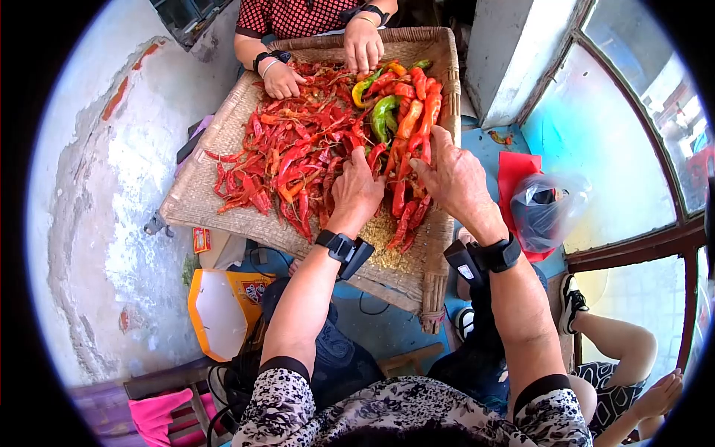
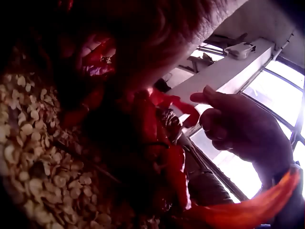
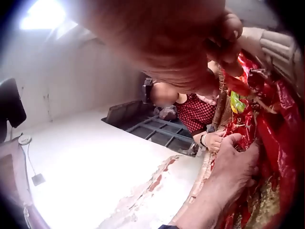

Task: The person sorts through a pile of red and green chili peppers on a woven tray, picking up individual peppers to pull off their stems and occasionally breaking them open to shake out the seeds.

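Red chili peppers (image 1: 298,153) cover a woven tray (image 1: 201,190), with larger orange and red ones at its right and a green pepper (image 1: 383,115) among them. Over the middle of the heap, the left hand (image 1: 357,192) has its fingers bent and pinches a red pepper, partly hidden under them. The right hand (image 1: 463,185) is at the tray's right side, thumb and forefinger about a red pepper (image 1: 427,149). In the right wrist view the left hand (image 3: 233,167) has curled fingers among peppers; in the left wrist view the right hand (image 2: 243,126) shows several bent fingers.
Across the tray, another person's two hands (image 1: 281,80) rest at the peppers. Pale seeds (image 1: 387,242) lie near the tray's front edge. To the right are a clear plastic bag (image 1: 547,208) and a seated person's leg (image 1: 618,343); an orange-edged box (image 1: 220,313) stands lower left.
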### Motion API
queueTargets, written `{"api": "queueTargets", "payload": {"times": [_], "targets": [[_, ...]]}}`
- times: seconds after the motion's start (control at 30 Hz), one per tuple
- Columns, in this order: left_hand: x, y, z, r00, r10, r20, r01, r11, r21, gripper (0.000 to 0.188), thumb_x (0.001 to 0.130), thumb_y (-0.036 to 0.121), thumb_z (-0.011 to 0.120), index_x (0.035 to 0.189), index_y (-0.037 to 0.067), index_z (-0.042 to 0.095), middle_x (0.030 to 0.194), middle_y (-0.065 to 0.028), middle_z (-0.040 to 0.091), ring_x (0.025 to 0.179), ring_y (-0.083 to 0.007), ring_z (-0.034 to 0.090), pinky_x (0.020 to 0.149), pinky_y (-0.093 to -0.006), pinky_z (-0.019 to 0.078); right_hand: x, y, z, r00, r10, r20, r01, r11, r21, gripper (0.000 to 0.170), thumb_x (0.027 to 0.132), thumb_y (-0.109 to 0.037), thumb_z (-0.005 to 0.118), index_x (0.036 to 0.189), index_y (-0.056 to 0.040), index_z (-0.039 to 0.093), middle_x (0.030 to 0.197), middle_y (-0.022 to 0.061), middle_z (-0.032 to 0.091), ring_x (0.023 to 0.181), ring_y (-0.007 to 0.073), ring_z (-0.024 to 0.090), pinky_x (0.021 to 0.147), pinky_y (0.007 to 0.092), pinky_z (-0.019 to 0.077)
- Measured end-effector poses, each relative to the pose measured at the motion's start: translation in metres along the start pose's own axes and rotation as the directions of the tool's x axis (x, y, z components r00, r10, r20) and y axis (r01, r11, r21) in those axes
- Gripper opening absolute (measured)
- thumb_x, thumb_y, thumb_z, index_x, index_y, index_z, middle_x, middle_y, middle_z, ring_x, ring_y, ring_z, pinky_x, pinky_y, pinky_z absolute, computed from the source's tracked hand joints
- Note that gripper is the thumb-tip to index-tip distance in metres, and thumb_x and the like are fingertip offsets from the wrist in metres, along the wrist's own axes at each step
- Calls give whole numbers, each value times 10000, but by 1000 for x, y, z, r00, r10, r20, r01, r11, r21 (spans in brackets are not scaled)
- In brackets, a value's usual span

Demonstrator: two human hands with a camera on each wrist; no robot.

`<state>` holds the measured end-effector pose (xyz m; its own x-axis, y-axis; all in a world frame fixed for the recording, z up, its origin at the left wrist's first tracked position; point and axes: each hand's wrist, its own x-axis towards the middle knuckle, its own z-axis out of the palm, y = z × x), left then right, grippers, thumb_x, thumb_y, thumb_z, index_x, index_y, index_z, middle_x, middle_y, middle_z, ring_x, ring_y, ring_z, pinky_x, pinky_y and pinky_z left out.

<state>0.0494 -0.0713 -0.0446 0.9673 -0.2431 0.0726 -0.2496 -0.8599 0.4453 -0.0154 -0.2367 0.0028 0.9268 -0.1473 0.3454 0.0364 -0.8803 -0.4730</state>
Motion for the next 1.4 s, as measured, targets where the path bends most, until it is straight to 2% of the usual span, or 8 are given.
{"api": "queueTargets", "payload": {"times": [0.2,0.33,0.67,0.8,1.0,1.07,1.2,1.4], "targets": [[3,-12,2,992,-118,49,128,944,-303,484,806,83,633,1235,21,419,1081,-214,629,990,-334,624,844,-410,482,-3,-3,-6,995,-57,-78,65,993,98,511,838,-218,657,1261,-20,449,714,210,644,695,391,655,616,474,529],[-13,-21,-17,997,43,-59,-73,509,-858,406,827,15,601,1198,-3,437,1062,-89,598,931,-144,575,816,-286,473,-4,-8,-2,992,-97,-78,117,937,329,378,849,-178,648,1170,-8,543,744,207,651,705,381,656,634,452,525],[-45,-20,-49,985,146,-96,-143,357,-923,359,897,72,606,1220,3,464,1042,-67,592,862,-102,585,750,-267,503,-21,-45,37,921,-202,332,-147,610,779,370,884,-241,670,1098,48,585,699,117,660,628,198,640,590,357,500],[-43,-25,-64,994,1,-107,-99,396,-913,272,927,124,590,1165,21,509,902,-47,604,615,-61,524,530,-214,449,-18,-52,25,901,-181,395,-86,817,570,306,837,-133,669,1070,42,579,701,164,657,626,230,666,583,364,502],[-45,-32,-69,998,-42,40,44,96,-994,250,954,227,583,1132,53,555,891,-50,630,735,-97,560,653,-242,475,-23,-32,20,827,-265,496,221,964,146,210,875,-207,635,936,-7,654,790,169,661,695,344,637,656,414,501],[-45,-31,-63,996,-8,84,84,69,-994,253,961,232,562,1153,67,562,931,-49,623,774,-115,567,667,-241,477,-21,-22,25,887,-339,314,206,899,387,270,890,-262,631,927,4,656,784,188,646,704,309,643,651,401,502],[-48,-20,-49,948,255,191,239,-175,-955,253,969,298,522,1086,81,578,891,-57,617,746,-137,566,646,-269,462,-16,-33,4,837,-185,516,-370,505,780,447,995,-419,465,927,-10,633,745,57,628,594,102,540,512,256,437],[-51,-7,-40,921,274,275,312,-100,-945,212,972,281,497,1000,80,557,824,-47,584,676,-127,544,588,-260,445,-17,-33,37,906,-165,389,-397,-16,918,299,1012,-272,469,883,-25,578,665,43,580,567,134,579,485,243,462]]}}
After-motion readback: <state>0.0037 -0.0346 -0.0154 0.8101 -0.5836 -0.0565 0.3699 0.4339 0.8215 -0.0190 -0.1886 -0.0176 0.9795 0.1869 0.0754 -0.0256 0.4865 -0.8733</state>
